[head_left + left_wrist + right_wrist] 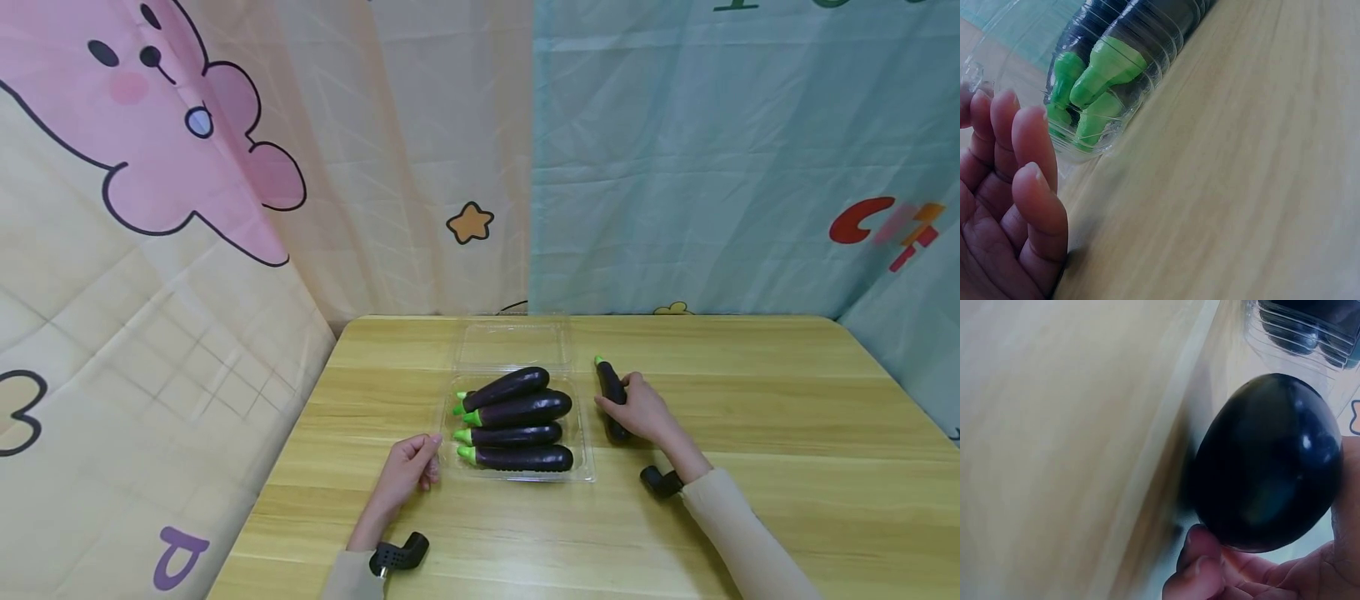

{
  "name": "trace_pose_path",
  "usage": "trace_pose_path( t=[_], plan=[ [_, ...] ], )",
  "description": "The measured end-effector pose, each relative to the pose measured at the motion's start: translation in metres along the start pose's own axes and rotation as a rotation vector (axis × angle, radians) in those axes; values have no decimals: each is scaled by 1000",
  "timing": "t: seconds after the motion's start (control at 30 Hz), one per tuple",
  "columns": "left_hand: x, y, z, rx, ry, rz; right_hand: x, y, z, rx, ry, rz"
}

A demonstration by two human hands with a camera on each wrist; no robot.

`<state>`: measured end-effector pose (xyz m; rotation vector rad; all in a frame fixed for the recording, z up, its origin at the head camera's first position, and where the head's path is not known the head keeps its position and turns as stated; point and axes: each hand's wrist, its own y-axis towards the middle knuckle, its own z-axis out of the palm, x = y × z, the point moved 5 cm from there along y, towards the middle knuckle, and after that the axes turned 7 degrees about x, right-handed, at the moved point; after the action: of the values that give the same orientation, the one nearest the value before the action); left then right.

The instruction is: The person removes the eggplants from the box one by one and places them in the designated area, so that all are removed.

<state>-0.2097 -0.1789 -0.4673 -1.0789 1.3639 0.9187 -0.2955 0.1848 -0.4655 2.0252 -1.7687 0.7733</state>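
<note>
A clear plastic clamshell box [587, 467] lies on the table with several dark eggplants [525, 458] in it, their green stems pointing left. At the box's left rim my left hand [408, 471] pinches the edge between thumb and forefinger, its other fingers bent; in the left wrist view that hand [1019, 181] is beside the green stem ends. To the right of the box, my right hand [643, 410] grips a separate eggplant [611, 383] between thumb and fingers, stem facing away. The rounded end of this eggplant [1269, 465] fills much of the right wrist view.
The box's clear lid [512, 343] stands open toward the back of the wooden table [787, 400]. Printed curtains [637, 167] hang right behind the table and along its left side. Each wrist carries a black camera mount [401, 552].
</note>
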Motion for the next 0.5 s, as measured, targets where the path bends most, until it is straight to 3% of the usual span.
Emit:
trace_pose_path(
  t=[0.5],
  plan=[
    [-1, 0, 0, -4, -2, 1, 1, 1, 2, 18, -12, 35]
  ],
)
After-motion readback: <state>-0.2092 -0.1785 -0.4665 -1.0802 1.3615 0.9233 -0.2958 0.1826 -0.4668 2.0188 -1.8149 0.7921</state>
